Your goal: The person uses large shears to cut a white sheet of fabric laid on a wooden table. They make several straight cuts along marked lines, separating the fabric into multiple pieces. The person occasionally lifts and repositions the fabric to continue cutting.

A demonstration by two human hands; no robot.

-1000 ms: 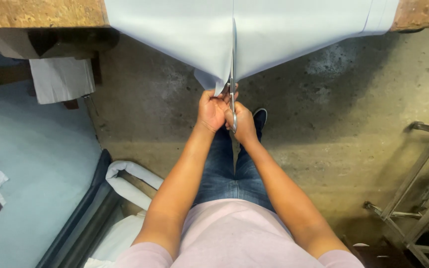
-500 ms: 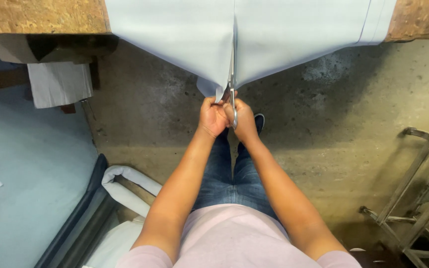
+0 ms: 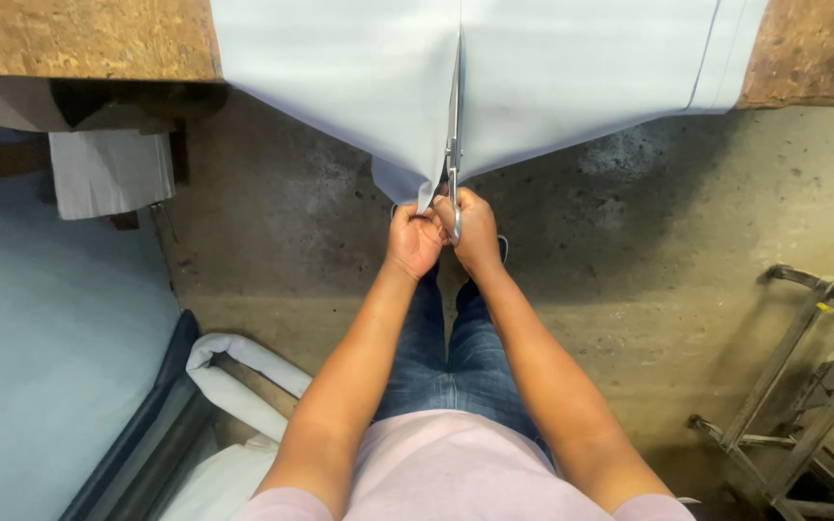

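Head view: right hand (image 3: pixel 476 232) grip closed on scissors (image 3: pixel 454 145), left hand (image 3: pixel 415 239) pinching pale cloth (image 3: pixel 359 87) edge just beside.

This is a fabric cutting workshop, not a home. A wide sheet of pale blue cloth (image 3: pixel 340 77) hangs over the edge of a worn wooden bench (image 3: pixel 79 39). The floor (image 3: pixel 629 241) is bare, stained concrete. More cloth lies in piles (image 3: pixel 41 386) on the left, and a metal frame (image 3: pixel 803 386) stands on the right.
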